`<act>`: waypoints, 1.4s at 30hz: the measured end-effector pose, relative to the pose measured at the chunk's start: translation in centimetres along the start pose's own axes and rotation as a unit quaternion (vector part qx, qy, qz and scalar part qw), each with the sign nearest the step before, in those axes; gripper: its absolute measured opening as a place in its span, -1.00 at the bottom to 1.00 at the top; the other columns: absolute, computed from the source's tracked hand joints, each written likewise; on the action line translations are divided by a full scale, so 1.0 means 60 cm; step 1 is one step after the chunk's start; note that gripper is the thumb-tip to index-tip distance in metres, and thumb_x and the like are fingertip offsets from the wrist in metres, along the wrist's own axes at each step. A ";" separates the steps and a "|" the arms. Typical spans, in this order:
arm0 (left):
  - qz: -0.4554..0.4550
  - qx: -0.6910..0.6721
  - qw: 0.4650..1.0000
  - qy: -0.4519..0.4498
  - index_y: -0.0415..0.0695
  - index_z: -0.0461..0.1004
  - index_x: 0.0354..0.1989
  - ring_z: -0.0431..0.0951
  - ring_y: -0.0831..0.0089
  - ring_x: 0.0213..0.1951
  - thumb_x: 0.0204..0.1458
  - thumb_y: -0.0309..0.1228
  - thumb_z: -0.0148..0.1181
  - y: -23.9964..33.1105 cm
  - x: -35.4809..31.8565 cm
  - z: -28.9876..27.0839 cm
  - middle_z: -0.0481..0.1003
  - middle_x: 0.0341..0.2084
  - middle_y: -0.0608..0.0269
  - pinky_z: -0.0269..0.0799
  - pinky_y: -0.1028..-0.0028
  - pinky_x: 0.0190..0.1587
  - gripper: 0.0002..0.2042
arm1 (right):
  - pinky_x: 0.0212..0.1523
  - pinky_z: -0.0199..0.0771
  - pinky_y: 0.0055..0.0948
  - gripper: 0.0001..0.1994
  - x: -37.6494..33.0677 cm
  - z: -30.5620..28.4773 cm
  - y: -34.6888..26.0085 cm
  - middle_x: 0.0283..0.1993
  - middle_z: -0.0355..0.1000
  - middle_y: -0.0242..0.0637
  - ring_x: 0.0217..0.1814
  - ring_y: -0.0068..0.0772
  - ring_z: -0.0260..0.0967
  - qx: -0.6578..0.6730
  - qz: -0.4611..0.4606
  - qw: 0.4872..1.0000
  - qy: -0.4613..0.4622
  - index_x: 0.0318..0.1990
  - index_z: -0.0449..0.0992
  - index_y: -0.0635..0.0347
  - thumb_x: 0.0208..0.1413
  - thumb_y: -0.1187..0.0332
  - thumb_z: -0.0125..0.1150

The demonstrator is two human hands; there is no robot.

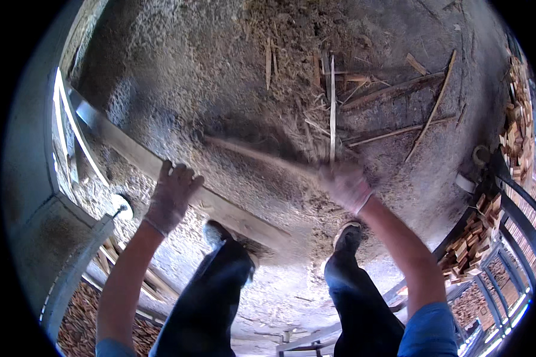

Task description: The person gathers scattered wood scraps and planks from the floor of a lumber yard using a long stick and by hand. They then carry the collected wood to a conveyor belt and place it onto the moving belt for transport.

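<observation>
Both of my hands wear pale work gloves. My left hand (174, 193) is closed over the edge of a long pale wooden plank (244, 220), which slants from the far left down to near my feet. My right hand (345, 185), smeared by motion, is closed around the near right end of a thin wooden strip (259, 156). That strip points to the left and is blurred as well. Just beyond my right hand lies a narrow bright stick (333, 107); whether the hand touches it I cannot tell.
Scrap wood strips (393, 92) and sawdust (292, 35) litter the ground ahead. On the left stands a grey machine housing (36, 154) with a round white knob (122, 206). Cut wood pieces (473, 241) are heaped at the right behind dark metal bars (515, 208). My shoes (347, 237) stand apart below.
</observation>
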State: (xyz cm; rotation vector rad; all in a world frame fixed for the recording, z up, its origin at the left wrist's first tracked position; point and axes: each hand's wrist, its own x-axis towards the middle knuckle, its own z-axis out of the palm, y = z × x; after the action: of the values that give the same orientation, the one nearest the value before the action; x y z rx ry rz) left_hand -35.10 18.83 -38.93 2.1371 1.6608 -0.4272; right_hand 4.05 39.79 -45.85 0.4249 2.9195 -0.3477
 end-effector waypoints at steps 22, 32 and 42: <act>-0.009 -0.268 0.951 -0.156 -0.14 0.38 0.25 0.51 0.12 0.13 0.01 -0.20 0.30 0.503 -0.128 -0.534 0.52 0.06 0.05 0.37 0.10 0.21 -0.40 | -0.25 0.55 -0.01 -0.86 -0.363 -0.302 0.053 -0.34 0.51 -0.07 -0.23 0.03 0.54 0.191 0.241 0.950 -0.054 -0.24 0.55 0.09 0.16 0.28 0.14; 0.118 -0.265 0.957 -0.024 -0.17 0.34 0.24 0.51 0.21 -0.01 0.00 -0.28 0.34 0.490 0.117 -0.591 0.47 -0.07 0.13 0.38 0.18 0.05 -0.40 | -0.20 0.51 0.02 -0.74 -0.313 -0.263 0.151 -0.31 0.53 -0.06 -0.20 0.09 0.50 0.222 0.348 0.910 -0.029 -0.29 0.52 0.05 0.34 0.23 -0.09; 0.198 -0.032 0.955 -0.216 -0.19 0.47 -0.02 0.47 0.18 -0.19 0.15 -0.29 0.06 0.334 0.255 -0.613 0.46 -0.30 0.16 0.32 0.04 -0.03 -0.69 | -0.25 0.52 -0.12 -0.87 0.189 -0.127 0.149 -0.37 0.47 -0.11 -0.20 -0.05 0.50 0.287 0.236 0.926 0.063 -0.17 0.47 0.11 0.27 0.31 0.05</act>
State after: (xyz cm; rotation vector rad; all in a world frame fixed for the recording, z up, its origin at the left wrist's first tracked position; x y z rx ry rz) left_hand -12.03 45.35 -11.53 2.0714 0.9671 -0.6469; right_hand -5.02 52.98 -42.63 1.2387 2.6494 -1.1267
